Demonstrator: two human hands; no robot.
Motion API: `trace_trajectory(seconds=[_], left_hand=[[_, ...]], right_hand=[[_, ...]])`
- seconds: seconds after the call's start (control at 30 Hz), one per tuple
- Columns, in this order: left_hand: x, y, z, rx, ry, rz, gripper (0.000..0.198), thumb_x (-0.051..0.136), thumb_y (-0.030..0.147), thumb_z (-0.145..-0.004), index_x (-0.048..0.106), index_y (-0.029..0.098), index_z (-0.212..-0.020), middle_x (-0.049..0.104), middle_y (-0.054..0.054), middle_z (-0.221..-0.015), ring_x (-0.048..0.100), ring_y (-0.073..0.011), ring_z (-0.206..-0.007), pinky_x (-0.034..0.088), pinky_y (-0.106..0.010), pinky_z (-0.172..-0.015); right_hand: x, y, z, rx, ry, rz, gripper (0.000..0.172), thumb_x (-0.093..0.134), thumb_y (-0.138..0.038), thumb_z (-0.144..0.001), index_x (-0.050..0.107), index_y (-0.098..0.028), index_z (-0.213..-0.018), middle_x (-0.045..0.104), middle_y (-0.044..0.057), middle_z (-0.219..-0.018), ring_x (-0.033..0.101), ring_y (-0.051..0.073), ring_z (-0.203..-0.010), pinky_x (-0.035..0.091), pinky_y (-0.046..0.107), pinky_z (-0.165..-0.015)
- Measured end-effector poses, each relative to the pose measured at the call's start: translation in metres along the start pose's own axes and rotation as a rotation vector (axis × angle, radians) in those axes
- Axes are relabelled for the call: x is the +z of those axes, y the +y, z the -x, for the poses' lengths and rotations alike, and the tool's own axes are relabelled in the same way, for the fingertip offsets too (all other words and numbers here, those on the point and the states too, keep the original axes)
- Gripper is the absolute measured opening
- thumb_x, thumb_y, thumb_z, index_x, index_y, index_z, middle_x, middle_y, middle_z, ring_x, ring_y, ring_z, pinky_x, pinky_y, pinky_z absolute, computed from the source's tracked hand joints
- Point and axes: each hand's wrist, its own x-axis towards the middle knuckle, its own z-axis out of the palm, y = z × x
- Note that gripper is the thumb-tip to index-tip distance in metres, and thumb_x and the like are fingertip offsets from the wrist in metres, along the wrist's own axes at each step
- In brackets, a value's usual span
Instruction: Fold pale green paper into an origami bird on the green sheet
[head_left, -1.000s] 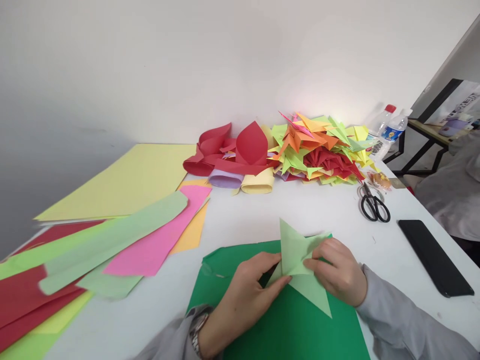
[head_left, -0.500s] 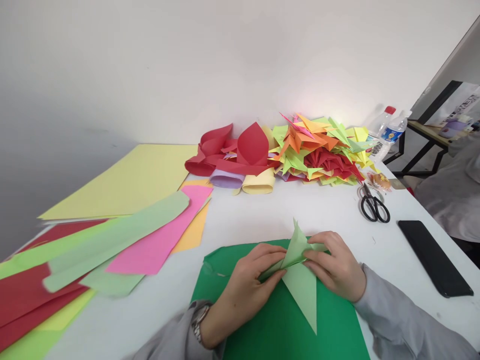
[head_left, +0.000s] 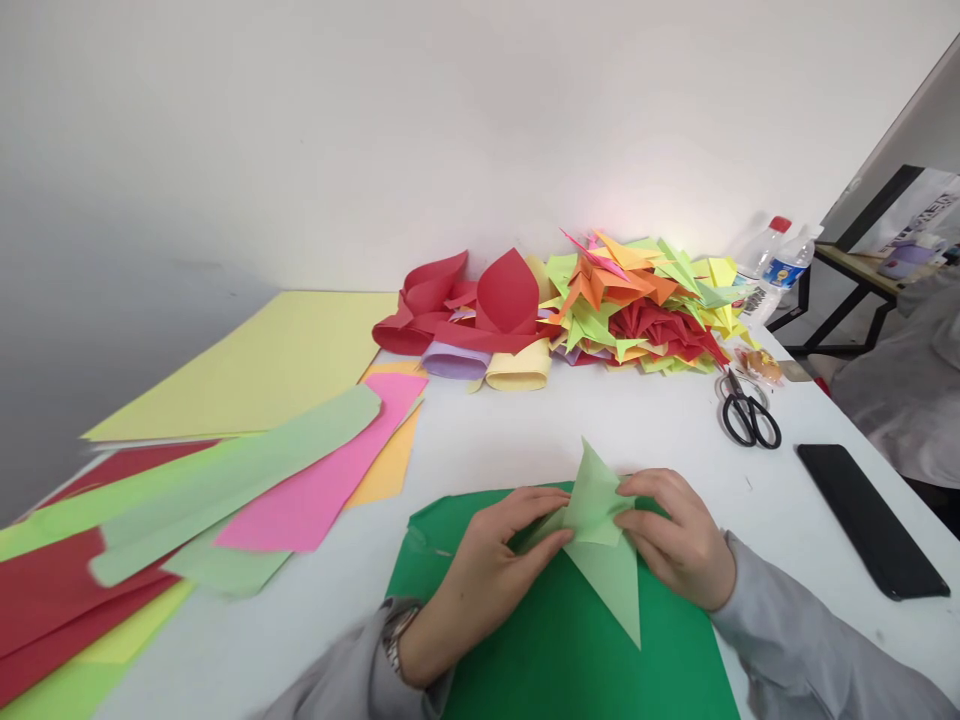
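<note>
Both my hands pinch a folded light green paper shape (head_left: 602,540) over a dark green sheet (head_left: 570,650) at the table's near edge. My left hand (head_left: 487,575) grips its left side with thumb and fingers closed. My right hand (head_left: 679,540) holds its right side, fingers curled on the fold. One pointed flap sticks up, another long point reaches down toward me.
Loose coloured sheets (head_left: 225,470) fan out on the left. A pile of folded paper figures (head_left: 637,300) and red curled paper (head_left: 480,305) lie at the back. Black scissors (head_left: 750,412), a black phone (head_left: 870,518) and bottles (head_left: 776,260) sit on the right. Another person's grey sleeve (head_left: 907,380) is at far right.
The light green shape has been turned and refolded between my hands: its upper flap stands higher again and its lower point has swung slightly right. Both hands stay in place.
</note>
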Motion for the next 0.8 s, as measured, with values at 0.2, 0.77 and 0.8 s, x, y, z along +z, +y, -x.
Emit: trace_trajectory(seconds=[0.2,0.77,0.8], left_hand=[[0.001,-0.004,0.002,0.024,0.014,-0.022,0.018,0.064,0.018,-0.084,0.070,0.020,-0.101,0.073,-0.007,-0.103,0.069,-0.0204,-0.093,0.059,-0.032,-0.081],[-0.019,0.006,0.010,0.815,0.043,-0.539,0.029,0.038,0.010,-0.097,0.062,0.008,-0.112,0.069,-0.015,-0.106,0.061,-0.0231,-0.102,0.057,-0.035,-0.082],[-0.019,0.006,0.010,0.855,0.043,-0.563,0.030,0.037,0.011,-0.097,0.063,0.007,-0.111,0.070,-0.015,-0.105,0.061,-0.0236,-0.101,0.056,-0.036,-0.082]], right_hand=[[0.000,-0.001,0.000,-0.023,0.010,-0.002,0.019,0.052,0.000,-0.084,0.061,-0.014,-0.092,0.060,0.014,-0.096,0.058,0.025,-0.094,0.053,0.041,-0.073],[-0.006,-0.007,-0.001,0.004,0.050,0.023,0.048,0.053,-0.015,-0.077,0.043,-0.014,-0.125,0.058,0.017,-0.117,0.055,0.030,-0.110,0.043,0.053,-0.089],[-0.006,-0.007,-0.001,0.018,0.048,0.072,0.051,0.053,-0.017,-0.080,0.041,-0.012,-0.129,0.059,0.018,-0.119,0.054,0.031,-0.112,0.041,0.053,-0.091]])
